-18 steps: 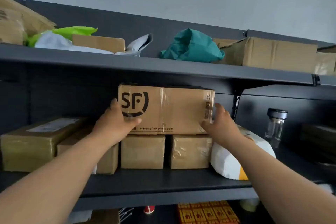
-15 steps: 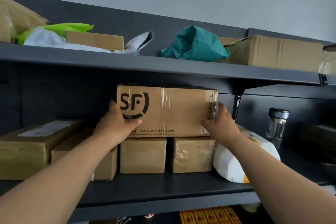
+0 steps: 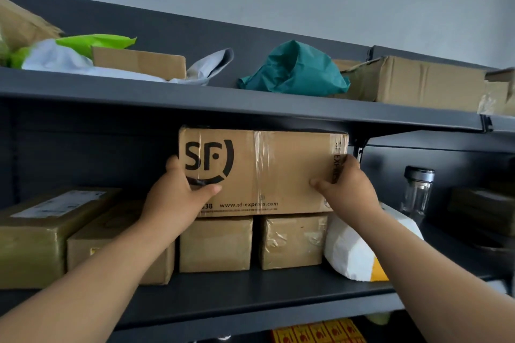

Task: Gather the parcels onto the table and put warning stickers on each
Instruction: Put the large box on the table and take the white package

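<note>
Both arms reach up over the middle shelf. The left hand wraps the left edge of the SF box, thumb across its front. The right hand clamps the right edge the same way, a firm grip from both sides. The box sits atop small taped boxes, with a white bag just beside them. Higher up, a green bag lies on the top shelf.

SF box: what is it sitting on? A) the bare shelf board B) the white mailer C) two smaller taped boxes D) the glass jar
C: the bottom edge of the SF box lies along the tops of the two smaller taped boxes side by side under it.
</note>
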`<state>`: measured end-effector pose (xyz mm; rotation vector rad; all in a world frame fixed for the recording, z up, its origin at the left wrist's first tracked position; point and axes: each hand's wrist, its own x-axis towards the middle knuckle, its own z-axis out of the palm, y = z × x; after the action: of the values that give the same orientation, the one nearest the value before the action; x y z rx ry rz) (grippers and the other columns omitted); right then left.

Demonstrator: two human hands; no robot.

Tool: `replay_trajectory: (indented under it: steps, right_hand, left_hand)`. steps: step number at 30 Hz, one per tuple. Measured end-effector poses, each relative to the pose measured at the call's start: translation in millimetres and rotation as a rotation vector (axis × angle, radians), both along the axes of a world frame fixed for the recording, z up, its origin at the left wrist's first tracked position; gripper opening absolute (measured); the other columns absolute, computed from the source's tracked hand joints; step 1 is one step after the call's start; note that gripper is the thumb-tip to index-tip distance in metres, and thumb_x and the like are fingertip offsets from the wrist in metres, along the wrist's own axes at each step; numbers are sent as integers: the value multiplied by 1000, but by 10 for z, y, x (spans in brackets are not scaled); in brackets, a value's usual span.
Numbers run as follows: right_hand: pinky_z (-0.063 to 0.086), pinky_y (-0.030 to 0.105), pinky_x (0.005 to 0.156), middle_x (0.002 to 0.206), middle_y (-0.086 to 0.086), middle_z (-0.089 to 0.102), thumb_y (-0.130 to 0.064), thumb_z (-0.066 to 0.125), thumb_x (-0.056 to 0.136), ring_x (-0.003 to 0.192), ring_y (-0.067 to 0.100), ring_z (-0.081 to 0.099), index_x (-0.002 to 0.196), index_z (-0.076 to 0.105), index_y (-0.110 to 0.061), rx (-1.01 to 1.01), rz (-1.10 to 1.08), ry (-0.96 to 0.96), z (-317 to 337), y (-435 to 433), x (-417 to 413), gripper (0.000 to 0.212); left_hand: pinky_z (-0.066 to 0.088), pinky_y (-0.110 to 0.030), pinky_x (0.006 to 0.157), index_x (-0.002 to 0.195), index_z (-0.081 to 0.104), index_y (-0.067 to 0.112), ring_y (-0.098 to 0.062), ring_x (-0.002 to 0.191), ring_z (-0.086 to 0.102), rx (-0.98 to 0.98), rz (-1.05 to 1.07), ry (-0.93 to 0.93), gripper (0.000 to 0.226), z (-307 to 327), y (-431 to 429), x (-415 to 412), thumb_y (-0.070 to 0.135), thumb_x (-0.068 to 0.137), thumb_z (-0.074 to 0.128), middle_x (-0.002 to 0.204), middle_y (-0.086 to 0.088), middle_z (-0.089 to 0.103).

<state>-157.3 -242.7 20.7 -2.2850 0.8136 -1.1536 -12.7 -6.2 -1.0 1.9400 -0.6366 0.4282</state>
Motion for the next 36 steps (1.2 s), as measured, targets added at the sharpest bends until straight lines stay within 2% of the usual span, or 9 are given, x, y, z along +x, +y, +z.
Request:
replay_trajectory:
  steps: [3,6,9,14,20,26,30,34,36]
  right_hand:
    - [50,41,82,111,4,58,-38,75,78,100,27,58,124,40,-13,7,-13,-13,12,16,-319,63]
    - [46,35,77,116,0,56,-35,73,80,97,22,56,130,37,-15,7,-4,-46,-23,34,-716,65]
    - [43,31,75,114,-4,52,-33,73,82,92,15,49,133,35,-17,6,-15,-72,-55,30,-1166,66]
    - [46,33,79,123,1,54,-33,74,81,107,22,56,135,33,-18,11,-64,-76,-65,-11,-1964,69]
    - [46,36,88,126,-2,54,-31,76,79,114,21,54,133,34,-21,58,-104,-118,-208,-113,-2914,69]
    - [46,36,85,114,-6,54,-28,76,79,109,22,56,131,37,-20,92,-223,-155,-329,-330,-3919,66]
    - [47,35,83,108,-7,50,-27,76,79,102,20,55,132,36,-17,78,-350,-161,-412,-567,-4608,68]
    - [48,37,83,108,-6,50,-26,78,78,99,17,53,135,35,-16,100,-460,-184,-532,-820,-5239,72]
    - [47,34,79,110,-4,51,-25,79,77,96,16,52,135,36,-15,106,-521,-189,-612,-937,-5513,72]
  left_hand:
    - [45,-27,68,119,40,21,-11,90,53,-29,-14,-16,58,-8,-10,-297,34,76,77,103,11,53]
    - [45,-28,66,122,39,21,-11,90,52,-37,-15,-11,61,-14,-61,-672,36,76,76,105,10,53]
    - [46,-31,72,130,36,19,-13,96,53,-38,-24,-19,68,-48,-126,-1096,36,77,75,113,7,55]
    - [46,-34,83,138,31,19,-20,114,54,-75,-90,-15,78,-134,-265,-1800,33,76,76,127,2,56]
    - [46,-31,79,138,29,23,-16,112,54,-107,-181,-19,78,-272,-478,-2611,34,76,77,124,7,56]
    - [44,-28,80,135,33,23,-9,107,50,-121,-323,-61,74,-311,-948,-3377,32,76,77,121,8,54]
    - [43,-27,78,124,37,24,-9,100,51,-114,-428,-63,63,-343,-1392,-3885,33,76,77,110,15,55]
    - [43,-25,80,137,31,23,-12,109,53,-96,-560,-49,75,-419,-1890,-4345,34,78,76,122,9,55]
    - [42,-25,82,136,32,23,-8,105,50,-94,-647,-37,75,-480,-2162,-4520,34,77,76,120,10,54]
